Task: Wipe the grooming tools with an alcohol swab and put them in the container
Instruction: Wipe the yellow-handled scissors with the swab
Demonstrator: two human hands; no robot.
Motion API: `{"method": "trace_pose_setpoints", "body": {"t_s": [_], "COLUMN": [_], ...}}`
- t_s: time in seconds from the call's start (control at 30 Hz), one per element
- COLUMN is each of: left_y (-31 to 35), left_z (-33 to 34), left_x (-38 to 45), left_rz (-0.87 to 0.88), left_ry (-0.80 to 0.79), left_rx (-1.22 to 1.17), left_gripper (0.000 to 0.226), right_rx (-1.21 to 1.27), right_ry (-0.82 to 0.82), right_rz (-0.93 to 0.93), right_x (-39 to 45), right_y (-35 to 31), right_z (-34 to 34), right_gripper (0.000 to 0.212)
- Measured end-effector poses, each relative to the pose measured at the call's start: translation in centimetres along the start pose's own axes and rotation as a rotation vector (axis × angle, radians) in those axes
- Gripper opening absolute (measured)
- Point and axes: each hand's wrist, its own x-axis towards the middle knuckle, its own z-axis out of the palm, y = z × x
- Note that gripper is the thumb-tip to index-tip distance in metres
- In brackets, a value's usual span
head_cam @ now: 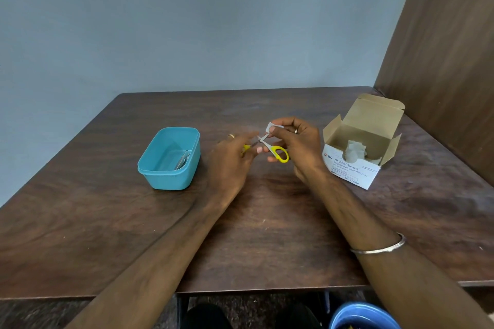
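Small scissors with yellow handles (279,153) hang above the middle of the wooden table (267,222), their blades spread apart. My left hand (230,160) holds one yellow handle, mostly hidden behind its fingers. My right hand (296,145) pinches a white alcohol swab (272,127) against one blade. The blue plastic container (169,159) stands to the left of my hands with a metal grooming tool (183,160) lying inside, against its right wall.
An open white box of alcohol swabs (361,147) sits at the right, with loose packets inside. A brown wooden panel (441,48) rises at the far right. A blue bucket rim (363,314) shows below the table's front edge.
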Motion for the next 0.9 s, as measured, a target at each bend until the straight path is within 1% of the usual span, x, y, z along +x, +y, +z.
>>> {"method": "trace_pose_setpoints", "body": {"t_s": [0.07,0.13,0.23,0.3,0.37,0.43,0.47,0.53,0.6,0.67,0.77,0.9], "left_y": [0.0,0.1,0.0,0.0,0.1,0.3,0.4,0.6,0.7,0.6,0.7,1.2], "left_z": [0.2,0.2,0.0,0.0,0.0,0.0,0.0,-0.2,-0.3,-0.3,-0.2,-0.1], "left_x": [-0.1,-0.2,-0.1,-0.1,0.1,0.2,0.2,0.3,0.4,0.4,0.3,0.1], "left_rz": [0.071,0.078,0.030,-0.052,-0.192,-0.361,-0.426,-0.493,-0.509,-0.494,-0.477,-0.481], "left_ry": [-0.013,-0.010,0.017,0.027,0.055,0.075,0.078,0.081,0.085,0.071,0.041,0.032], "left_rx": [0.101,0.131,0.062,-0.006,-0.160,-0.417,-0.525,-0.638,-0.683,-0.691,-0.675,-0.687], "left_gripper": [0.032,0.031,0.027,0.019,0.010,0.016,0.018,0.014,0.011,0.013,0.017,0.014], "right_rx": [-0.004,-0.016,-0.008,0.024,0.048,0.038,0.026,-0.008,-0.060,-0.116,-0.169,-0.209], "right_ry": [-0.001,-0.029,-0.051,-0.046,-0.010,0.001,-0.022,-0.113,-0.197,-0.234,-0.233,-0.234], "right_rz": [0.014,0.038,0.072,0.075,0.077,0.078,0.080,0.081,0.081,0.068,0.020,-0.027], "right_x": [0.0,-0.1,-0.2,-0.1,0.1,0.2,0.2,0.1,0.0,-0.2,-0.3,-0.2], "right_y": [-0.1,-0.3,-0.5,-0.4,-0.4,-0.4,-0.4,-0.3,0.0,0.2,0.5,0.6], "right_z": [-0.1,-0.1,-0.1,-0.2,-0.2,-0.4,-0.5,-0.6,-0.4,-0.1,0.1,0.1], "right_gripper": [0.009,0.011,0.011,0.010,0.011,0.014,0.016,0.018,0.017,0.013,0.012,0.017]}}
